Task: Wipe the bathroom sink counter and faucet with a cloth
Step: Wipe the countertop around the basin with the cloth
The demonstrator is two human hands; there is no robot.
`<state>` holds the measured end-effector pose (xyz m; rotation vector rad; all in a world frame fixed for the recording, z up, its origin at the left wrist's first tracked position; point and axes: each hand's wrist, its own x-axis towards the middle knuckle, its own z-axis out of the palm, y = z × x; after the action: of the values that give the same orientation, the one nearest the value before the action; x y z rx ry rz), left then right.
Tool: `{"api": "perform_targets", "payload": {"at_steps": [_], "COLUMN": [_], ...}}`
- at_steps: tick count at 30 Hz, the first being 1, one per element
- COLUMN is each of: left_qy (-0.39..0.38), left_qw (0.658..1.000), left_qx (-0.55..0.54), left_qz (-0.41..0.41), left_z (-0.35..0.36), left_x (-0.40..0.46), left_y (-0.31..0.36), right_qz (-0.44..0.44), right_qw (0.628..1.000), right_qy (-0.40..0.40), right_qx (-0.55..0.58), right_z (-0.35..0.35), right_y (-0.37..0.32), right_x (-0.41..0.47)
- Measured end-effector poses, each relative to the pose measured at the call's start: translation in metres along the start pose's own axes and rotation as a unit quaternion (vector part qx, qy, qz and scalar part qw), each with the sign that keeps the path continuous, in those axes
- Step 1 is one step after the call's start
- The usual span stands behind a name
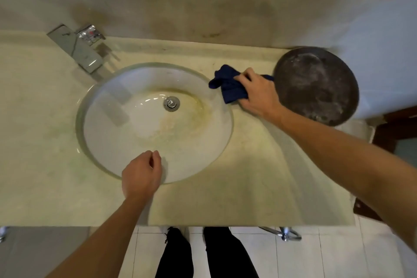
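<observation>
Overhead, a pale stone counter (248, 187) is seen with an oval sink (126, 142) set into it left of centre. A metal drain (171, 103) sits in the basin, ringed by yellowish staining. A chrome faucet (77, 51) stands at upper left, its spout angled toward the basin. A dark blue cloth (228, 84) is bunched on the counter just right of the sink rim, right of centre in the frame. It is pressed down by the right hand (259, 95), fingers closed over its top. A round dark pan (316, 84), dusty inside, rests just beside that hand at the right; the cloth's far edge appears to touch it, though the contact is partly hidden. The left hand (142, 175) is held over the sink's near rim, fingers loosely curled, nothing gripped. Dark trouser legs (176, 255) and white floor tiles (316, 255) are visible along the bottom edge.
</observation>
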<state>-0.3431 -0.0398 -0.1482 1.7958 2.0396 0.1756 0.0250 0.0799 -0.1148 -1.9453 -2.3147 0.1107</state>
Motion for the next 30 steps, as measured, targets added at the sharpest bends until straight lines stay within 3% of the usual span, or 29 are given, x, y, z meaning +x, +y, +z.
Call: {"api": "perform_targets", "payload": {"at_steps": [6,11,16,21,26,30], "left_qy": [-0.003,0.005,0.004,0.001,0.000,-0.002], "left_qw": [1.000,1.000,0.999,0.999,0.999,0.999], "left_qx": [-0.013,-0.018,-0.020,-0.023,-0.024,-0.031], "left_qz": [0.006,0.022,0.034,0.038,0.032,0.023], "left_z": [-0.004,-0.003,-0.002,-0.002,-0.001,-0.002], "left_x": [-0.003,-0.004,-0.003,-0.003,-0.002,-0.004], "left_y": [0.000,-0.002,-0.005,-0.003,-0.001,0.000], "right_qz": [-0.061,-0.034,0.129,0.347,0.498,0.493], "right_qw": [0.996,0.992,0.987,0.936,0.867,0.867], "right_qy": [-0.068,-0.102,-0.075,-0.051,0.030,0.038], "right_qx": [-0.022,-0.061,-0.054,-0.029,0.005,0.063], "right_z": [0.002,-0.015,-0.030,-0.030,-0.011,0.002], "right_y": [-0.014,0.023,0.052,0.048,-0.042,-0.142], "right_x": [-0.092,-0.164,-0.236,-0.254,-0.217,-0.177]}}
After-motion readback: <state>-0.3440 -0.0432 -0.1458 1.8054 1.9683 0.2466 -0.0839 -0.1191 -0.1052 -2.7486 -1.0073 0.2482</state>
